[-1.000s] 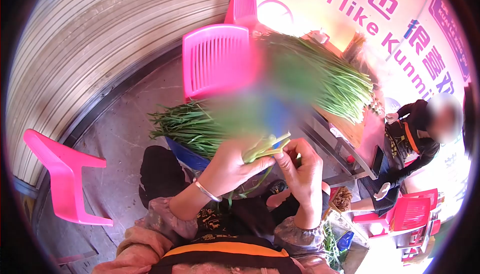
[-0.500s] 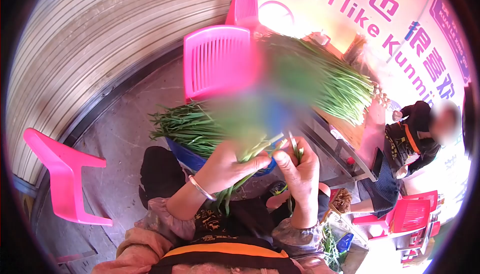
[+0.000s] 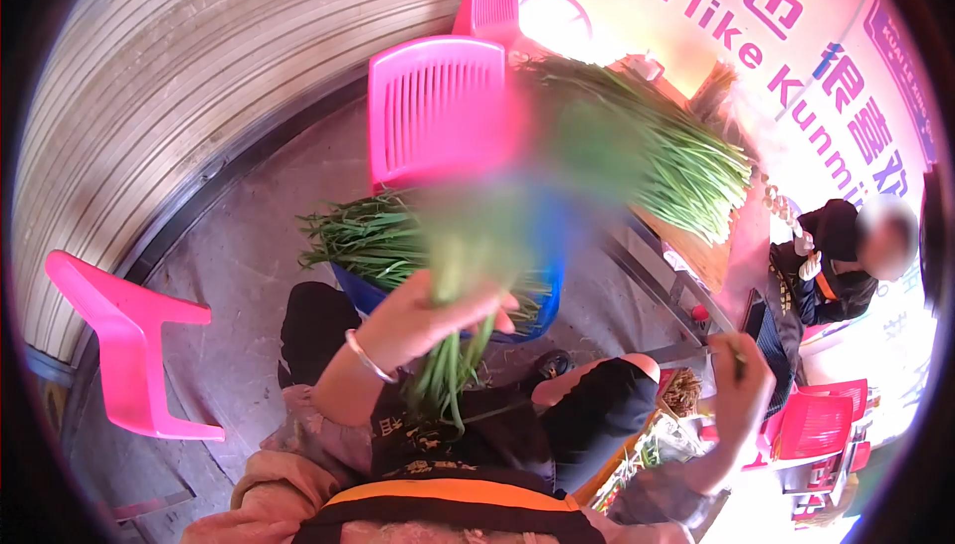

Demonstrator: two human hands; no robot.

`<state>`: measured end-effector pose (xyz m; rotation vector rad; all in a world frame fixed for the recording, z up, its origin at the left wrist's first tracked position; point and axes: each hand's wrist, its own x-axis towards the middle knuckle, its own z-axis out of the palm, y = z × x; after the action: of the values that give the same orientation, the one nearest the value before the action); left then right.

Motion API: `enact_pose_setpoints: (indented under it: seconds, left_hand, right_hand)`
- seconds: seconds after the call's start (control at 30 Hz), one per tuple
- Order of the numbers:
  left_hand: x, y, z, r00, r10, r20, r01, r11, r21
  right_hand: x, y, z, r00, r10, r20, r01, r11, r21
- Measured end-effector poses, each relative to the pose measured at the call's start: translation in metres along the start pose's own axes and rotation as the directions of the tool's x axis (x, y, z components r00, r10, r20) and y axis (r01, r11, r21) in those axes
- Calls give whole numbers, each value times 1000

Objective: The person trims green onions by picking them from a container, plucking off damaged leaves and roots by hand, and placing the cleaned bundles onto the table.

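Note:
My left hand (image 3: 428, 320), with a bangle at its wrist, is closed around a bunch of long green leafy stalks (image 3: 448, 375). Their lower part hangs over my lap, and the upper part is blurred. Out to the right, my right hand (image 3: 741, 380) is closed, with a small dark bit showing at its fingers that I cannot make out. Beyond my left hand stands a blue container (image 3: 550, 310) holding more leafy stalks (image 3: 368, 241).
A large heap of green stalks (image 3: 686, 176) lies on a table (image 3: 696, 261). A pink chair (image 3: 433, 111) stands ahead, another pink chair (image 3: 134, 355) at left. A box of trimmings (image 3: 637, 454) sits by my right knee. Another person (image 3: 821, 266) sits at the right.
My right hand has left the stalks by my left hand and swung to the right, above the box side. My left hand keeps the bunch and has shifted slightly left.

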<state>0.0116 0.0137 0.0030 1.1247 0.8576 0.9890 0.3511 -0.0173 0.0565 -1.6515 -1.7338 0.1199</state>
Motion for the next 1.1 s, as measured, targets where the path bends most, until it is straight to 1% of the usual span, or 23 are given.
enact_pose_setpoints:
  seconds: [0.03,0.07,0.1,0.13,0.2,0.23,0.27,0.33,0.37,0.4,0.43,0.47,0.5,0.53,0.6,0.67,0.7,0.8,0.9,0.93,0.97,1.07,1.1]
  left_hand:
    - [-2,-8,-12,998,14,-53,-12,999,35]
    - [-5,-18,-20,986,94,-136,-100,994,-38]
    - [-6,-25,-28,975,120,-186,-123,992,-2]
    - [-7,-30,-35,961,148,-235,-144,989,35]
    - [-6,-34,-37,949,180,-257,-203,977,-63]
    - [-5,-34,-32,941,154,-303,-198,973,-118]
    - [-3,-37,-32,939,184,-292,-214,974,-73]
    - [0,-41,-32,933,245,-264,-248,969,23]
    - [1,-41,-29,923,239,-301,-251,968,-2]
    - [0,-40,-28,919,231,-320,-237,971,19]
    - [-4,-37,-27,914,219,-341,-219,975,40]
    - [-6,-35,-25,908,210,-364,-202,978,60]
    - [-9,-32,-23,896,206,-392,-209,977,36]
    - [-12,-30,-23,891,203,-406,-200,978,51]
    - [-17,-28,-24,878,204,-434,-185,979,84]
    - [-21,-25,-27,876,214,-433,-173,976,132]
    - [-22,-24,-27,875,213,-435,-159,975,157]
    - [-21,-27,-25,876,212,-433,-139,971,194]
    - [-16,-33,-22,887,188,-423,-101,970,219]
    - [-13,-35,-21,891,177,-418,-85,970,229]
    - [-9,-43,-22,899,166,-406,-78,971,224]
    - [2,-36,-1,915,193,-353,-53,928,369]
    - [10,-43,4,881,397,-258,-251,854,456]
  right_hand:
    - [-12,18,-23,992,124,6,-123,985,-122]
    - [-25,35,-44,969,246,-3,-239,940,-245]
    - [-35,56,-60,900,431,68,-354,812,-463]
    - [-49,75,-75,789,608,91,-408,628,-663]
    - [-100,129,-78,943,333,17,-192,584,-789]
    - [-95,117,-72,871,491,12,-344,629,-697]
    - [-87,103,-58,849,525,63,-351,649,-675]
    - [-66,90,-6,958,269,103,-216,908,-359]
    - [-47,64,26,915,361,180,-331,927,-177]
    - [-37,69,71,950,237,202,-238,971,-21]
    - [-31,60,109,906,303,297,-333,941,55]
    - [-24,61,150,905,172,389,-245,958,147]
    - [-18,61,188,874,105,474,-181,976,119]
    - [-19,78,235,876,29,482,-82,993,90]
    - [-23,83,290,882,70,466,-57,998,-41]
    - [-33,84,315,856,141,497,-73,985,-153]
    - [-36,85,321,844,179,507,-79,974,-213]
    - [-42,92,321,867,111,486,-47,989,-142]
    - [-27,89,302,962,-1,274,-58,976,209]
    - [-15,68,278,968,59,245,-124,957,261]
    - [-5,47,253,946,168,276,-254,915,314]
    - [12,2,184,953,107,284,-267,742,615]
    - [13,-13,161,960,58,275,-237,691,683]
